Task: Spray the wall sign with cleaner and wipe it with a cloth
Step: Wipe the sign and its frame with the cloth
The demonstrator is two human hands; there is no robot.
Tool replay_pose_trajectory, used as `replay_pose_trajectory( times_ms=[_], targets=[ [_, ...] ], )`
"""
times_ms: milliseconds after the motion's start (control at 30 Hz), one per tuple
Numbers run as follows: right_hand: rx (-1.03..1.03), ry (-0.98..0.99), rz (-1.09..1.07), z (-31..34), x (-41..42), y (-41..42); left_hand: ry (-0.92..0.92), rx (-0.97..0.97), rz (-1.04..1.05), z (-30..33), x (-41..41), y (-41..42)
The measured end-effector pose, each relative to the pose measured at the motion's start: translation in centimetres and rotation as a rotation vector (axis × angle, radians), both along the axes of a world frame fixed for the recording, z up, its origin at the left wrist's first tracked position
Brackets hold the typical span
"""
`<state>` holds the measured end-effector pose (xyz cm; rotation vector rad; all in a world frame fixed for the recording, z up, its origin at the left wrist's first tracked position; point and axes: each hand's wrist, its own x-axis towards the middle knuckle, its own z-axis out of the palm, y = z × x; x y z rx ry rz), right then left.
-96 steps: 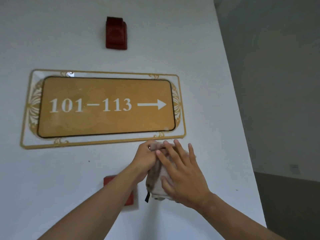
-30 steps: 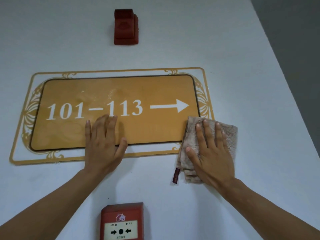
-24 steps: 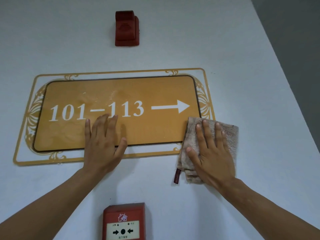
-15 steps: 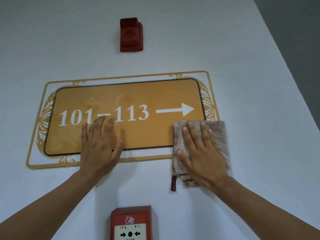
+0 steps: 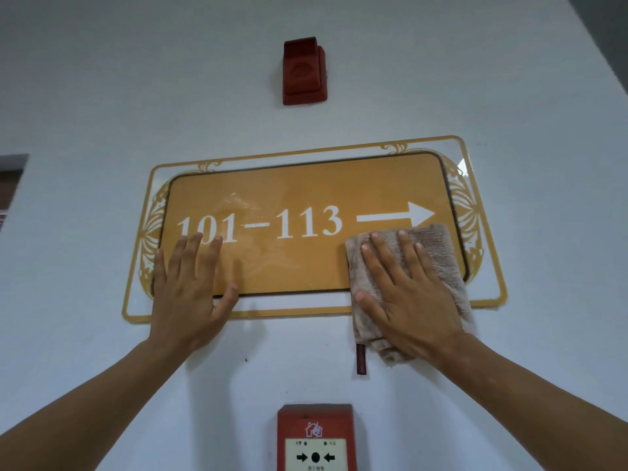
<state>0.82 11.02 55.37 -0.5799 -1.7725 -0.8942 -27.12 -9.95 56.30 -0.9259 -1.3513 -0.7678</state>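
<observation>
An orange wall sign [image 5: 306,195] reading "101-113" with a white arrow hangs on the white wall inside a clear plate with a gold border. Faint wet streaks show on its left half. My left hand [image 5: 190,290] lies flat, fingers spread, on the sign's lower left corner. My right hand [image 5: 404,297] presses a folded beige cloth [image 5: 438,253] flat against the sign's lower right corner, below the arrow. A dark red tag hangs from the cloth's bottom edge. No spray bottle is in view.
A red alarm sounder [image 5: 304,71] is fixed to the wall above the sign. A red fire call point [image 5: 316,436] sits below it, between my forearms. A dark opening [image 5: 10,185] shows at the far left edge.
Both hands first held the cloth below the sign. Then my left hand went flat on the sign, and my right hand slid the cloth left and up onto the sign's lower right corner.
</observation>
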Motion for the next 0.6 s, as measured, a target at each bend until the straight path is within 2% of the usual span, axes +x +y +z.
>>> replay_pose_trajectory(
  times_ms=[367,600],
  targets=[
    [0.072,-0.05,0.03,0.8,-7.4,-4.1,-0.073,-0.026,0.088,-0.7,-6.8,-4.9],
    [0.065,-0.037,-0.02,0.8,-8.1,-4.6,-0.151,-0.038,0.07,-1.2,-10.8,-6.0]
  ],
)
